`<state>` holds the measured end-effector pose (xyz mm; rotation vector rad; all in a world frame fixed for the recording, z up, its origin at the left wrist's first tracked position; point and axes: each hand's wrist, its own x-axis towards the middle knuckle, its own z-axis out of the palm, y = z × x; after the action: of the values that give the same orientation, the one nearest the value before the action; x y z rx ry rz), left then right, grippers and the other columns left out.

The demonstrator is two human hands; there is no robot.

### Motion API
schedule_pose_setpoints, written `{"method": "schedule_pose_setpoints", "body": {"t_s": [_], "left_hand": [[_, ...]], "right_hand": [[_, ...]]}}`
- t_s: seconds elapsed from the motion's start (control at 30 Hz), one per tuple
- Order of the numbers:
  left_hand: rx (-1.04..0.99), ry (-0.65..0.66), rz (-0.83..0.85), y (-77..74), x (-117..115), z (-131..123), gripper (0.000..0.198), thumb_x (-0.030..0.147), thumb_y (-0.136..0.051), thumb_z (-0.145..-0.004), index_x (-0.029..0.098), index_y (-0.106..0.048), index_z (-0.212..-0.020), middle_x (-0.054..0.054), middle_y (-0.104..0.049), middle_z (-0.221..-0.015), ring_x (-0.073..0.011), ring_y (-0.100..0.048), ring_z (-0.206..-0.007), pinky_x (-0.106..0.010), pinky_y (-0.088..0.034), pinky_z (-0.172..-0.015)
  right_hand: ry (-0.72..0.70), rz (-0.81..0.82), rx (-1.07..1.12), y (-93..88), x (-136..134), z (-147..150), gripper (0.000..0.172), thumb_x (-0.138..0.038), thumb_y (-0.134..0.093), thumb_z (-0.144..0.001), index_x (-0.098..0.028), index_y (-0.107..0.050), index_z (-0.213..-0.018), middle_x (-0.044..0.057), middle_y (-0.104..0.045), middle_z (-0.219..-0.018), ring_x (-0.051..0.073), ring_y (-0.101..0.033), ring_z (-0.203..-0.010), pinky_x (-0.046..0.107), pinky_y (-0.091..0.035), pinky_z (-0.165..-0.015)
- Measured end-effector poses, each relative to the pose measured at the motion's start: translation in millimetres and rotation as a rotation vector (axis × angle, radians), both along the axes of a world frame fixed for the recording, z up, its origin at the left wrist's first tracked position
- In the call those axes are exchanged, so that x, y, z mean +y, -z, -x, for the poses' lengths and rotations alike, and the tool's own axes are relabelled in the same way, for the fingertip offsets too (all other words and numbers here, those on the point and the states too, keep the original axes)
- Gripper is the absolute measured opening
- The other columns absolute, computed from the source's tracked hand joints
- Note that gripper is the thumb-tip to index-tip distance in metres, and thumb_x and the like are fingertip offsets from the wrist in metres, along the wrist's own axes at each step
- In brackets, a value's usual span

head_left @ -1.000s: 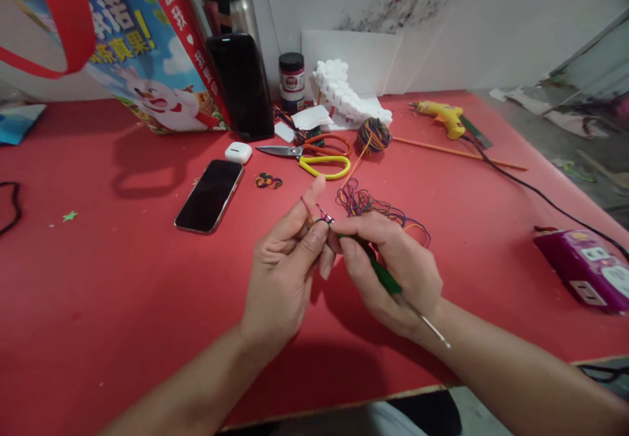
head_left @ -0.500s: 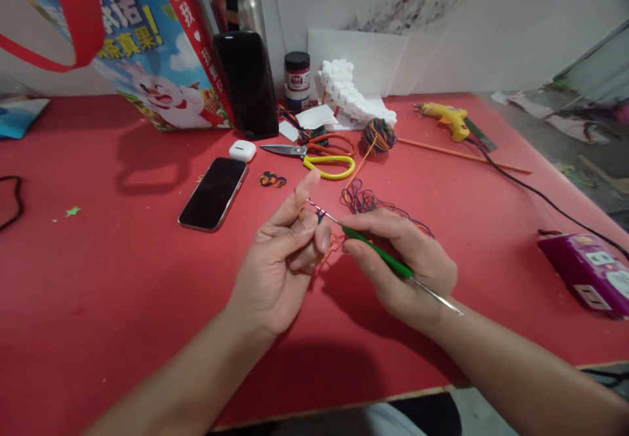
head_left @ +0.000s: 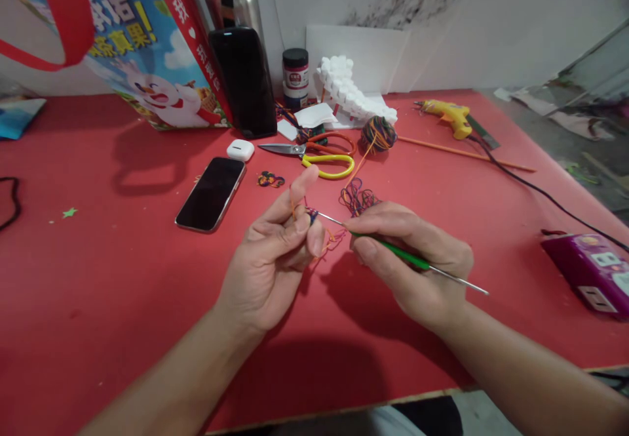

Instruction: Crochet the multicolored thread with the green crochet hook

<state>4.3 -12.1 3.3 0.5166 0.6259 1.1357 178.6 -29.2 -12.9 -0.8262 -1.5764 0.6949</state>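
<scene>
Between thumb and fingers, my left hand (head_left: 268, 262) pinches a small piece of dark crochet work (head_left: 312, 214), with its index finger raised and yarn running by it. My right hand (head_left: 417, 262) grips a crochet hook (head_left: 405, 256) by its green handle. The hook's metal tip meets the crochet work at my left fingertips; the tip itself is hard to make out. Loose multicoloured yarn (head_left: 358, 197) lies tangled behind my right hand and leads up to a yarn ball (head_left: 378, 134). Orange and pink strands hang below the left fingers.
Scissors (head_left: 327, 166) with orange and yellow handles lie beyond my hands, near a small crocheted piece (head_left: 270, 179). A phone (head_left: 211, 195) and white earphone case (head_left: 240, 150) are at left. A glue gun (head_left: 447, 117), thin orange stick (head_left: 466, 154) and purple box (head_left: 587, 275) occupy the right.
My right hand has moved right and the hook has drawn back, lying flatter, its tip now close to the crochet work. My left hand has shifted slightly left.
</scene>
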Motion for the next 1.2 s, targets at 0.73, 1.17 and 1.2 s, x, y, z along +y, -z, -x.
{"method": "schedule_pose_setpoints", "body": {"t_s": [0.73, 1.17, 1.2], "left_hand": [[-0.038, 0.133, 0.093, 0.3, 0.8, 5.4, 0.039, 0.004, -0.070, -0.078, 0.011, -0.085, -0.113, 0.003, -0.048, -0.052, -0.0064, -0.041, -0.048, -0.018, -0.034, -0.050], [-0.017, 0.150, 0.034, 1.8, -1.5, 3.8, 0.033, 0.008, -0.076, -0.079, 0.014, -0.086, -0.109, 0.003, -0.051, -0.060, -0.0053, -0.046, -0.050, -0.018, -0.040, -0.055], [-0.011, 0.143, 0.027, 1.9, -1.6, 3.8, 0.032, 0.008, -0.076, -0.079, 0.014, -0.086, -0.109, 0.003, -0.051, -0.060, -0.0054, -0.046, -0.050, -0.018, -0.041, -0.056]], "right_hand": [[-0.215, 0.519, 0.482, 0.1, 8.9, -13.7, 0.007, -0.016, -0.078, -0.081, -0.021, -0.082, -0.081, 0.000, -0.062, -0.064, 0.011, -0.047, -0.051, 0.027, -0.036, -0.046], [-0.398, 0.753, 0.691, -3.1, 17.7, -10.9, 0.008, -0.017, -0.073, -0.074, -0.018, -0.081, -0.073, -0.005, -0.043, -0.050, 0.006, -0.027, -0.045, 0.022, -0.026, -0.043], [-0.392, 0.758, 0.692, -3.2, 17.5, -10.3, 0.008, -0.016, -0.073, -0.074, -0.018, -0.081, -0.072, -0.005, -0.043, -0.050, 0.006, -0.027, -0.045, 0.021, -0.026, -0.043]]}}
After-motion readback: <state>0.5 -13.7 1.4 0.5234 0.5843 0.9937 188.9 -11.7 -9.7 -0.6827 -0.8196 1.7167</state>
